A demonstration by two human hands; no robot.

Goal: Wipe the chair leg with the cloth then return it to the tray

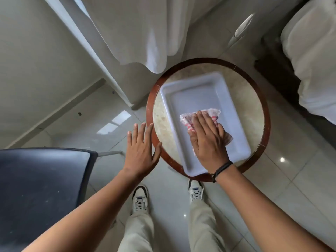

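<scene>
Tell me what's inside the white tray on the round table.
The white tray holds one thing: a red-and-white patterned cloth, lying at its right side. The right hand lies flat on the cloth, hiding its middle. The rest of the tray floor is bare.

Crumpled white cloth w/ red-pink stripes (212, 113) lies inside a pale lavender-white rectangular plastic tray (183, 91), toward its near-right part, mostly covered from above; edges stick out far side & right. Tray is shallow, rounded corners, sits angled on a round table, near corner at table rim. Dark blue-black padded chair seat (40, 182) at left, thin grey metal chair leg/frame bar (111, 153) poking out beside it, apart from the tray.
</scene>
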